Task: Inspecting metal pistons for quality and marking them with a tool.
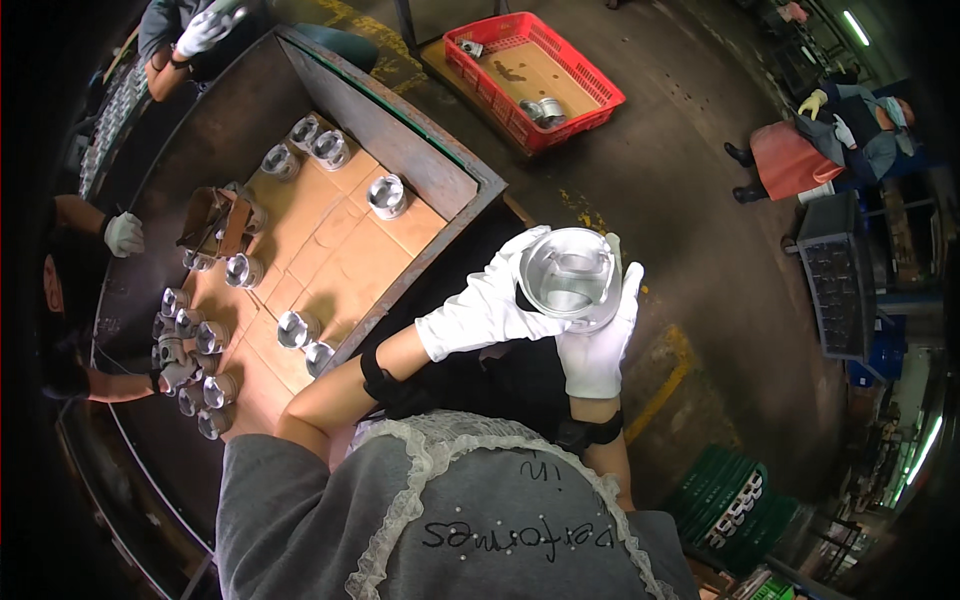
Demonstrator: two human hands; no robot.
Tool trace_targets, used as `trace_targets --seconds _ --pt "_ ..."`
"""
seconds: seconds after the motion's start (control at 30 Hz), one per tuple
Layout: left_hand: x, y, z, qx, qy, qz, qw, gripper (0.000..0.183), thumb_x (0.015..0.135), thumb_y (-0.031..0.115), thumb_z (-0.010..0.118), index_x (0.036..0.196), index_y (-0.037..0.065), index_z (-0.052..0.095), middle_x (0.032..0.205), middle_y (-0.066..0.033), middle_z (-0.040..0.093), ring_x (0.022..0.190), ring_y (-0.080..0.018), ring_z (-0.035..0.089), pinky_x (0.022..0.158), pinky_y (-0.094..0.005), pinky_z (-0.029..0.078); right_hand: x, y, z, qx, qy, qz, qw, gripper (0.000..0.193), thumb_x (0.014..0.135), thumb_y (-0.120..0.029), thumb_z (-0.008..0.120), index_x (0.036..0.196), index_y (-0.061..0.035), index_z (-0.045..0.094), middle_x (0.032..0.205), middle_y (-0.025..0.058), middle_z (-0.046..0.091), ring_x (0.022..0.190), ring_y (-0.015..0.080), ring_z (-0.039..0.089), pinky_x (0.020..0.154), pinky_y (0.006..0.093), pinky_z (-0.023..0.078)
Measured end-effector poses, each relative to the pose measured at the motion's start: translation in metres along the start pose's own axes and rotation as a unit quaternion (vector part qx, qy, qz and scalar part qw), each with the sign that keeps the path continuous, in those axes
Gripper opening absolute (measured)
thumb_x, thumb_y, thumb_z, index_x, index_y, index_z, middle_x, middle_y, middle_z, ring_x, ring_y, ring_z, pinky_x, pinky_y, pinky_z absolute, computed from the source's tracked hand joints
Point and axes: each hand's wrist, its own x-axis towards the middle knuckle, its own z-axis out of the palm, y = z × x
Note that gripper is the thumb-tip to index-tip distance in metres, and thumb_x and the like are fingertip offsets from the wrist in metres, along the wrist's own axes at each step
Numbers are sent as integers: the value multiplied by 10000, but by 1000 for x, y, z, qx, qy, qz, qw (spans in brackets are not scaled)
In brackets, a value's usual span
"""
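Observation:
A silvery metal piston [566, 275] is held up in front of my body, its hollow inside facing up toward me. My left hand [487, 305], in a white glove, grips it from the left with fingers along its rim. From the right and below, my right hand [600, 350], also white-gloved, is closed around its side. Part of each hand's fingers is hidden behind the piston. To the left, other pistons stand on a cardboard-covered bench, the nearest being a pair with one piston [293, 329] in plain sight.
The metal-walled bench [330, 245] carries several pistons and a small brown box [215, 222]. Co-workers' gloved hands [124, 234] are at its far left. A red crate [540, 85] with a few pistons stands beyond. Green crates [735, 500] are at lower right; another person [800, 150] sits far right.

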Motion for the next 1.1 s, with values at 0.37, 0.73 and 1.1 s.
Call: trace_targets --seconds 0.37,0.73,1.1 --pt "-56 62 -85 49 13 -109 993 978 747 432 822 1467 38 289 1345 -203 472 1195 -311 550 978 -403 479 -2 40 32 -45 -45 128 990 396 954 -390 525 1190 -79 588 1180 122 610 1102 304 574 945 492 464" --pt "-239 -28 -391 476 45 -569 669 487 863 484 555 997 49 728 995 -181 705 944 -347 678 822 -427 532 11 129 96 54 -68 438 895 584 883 -579 561 1263 -135 555 1178 152 609 1094 346 564 864 488 467" --pt "-276 -202 -598 713 310 -429 460 293 862 128 517 1141 114 602 1198 -61 589 1144 -269 542 940 -474 446 13 137 88 -6 -80 351 933 704 875 -620 533 1406 -166 449 1233 120 545 1069 334 536 825 462 475"
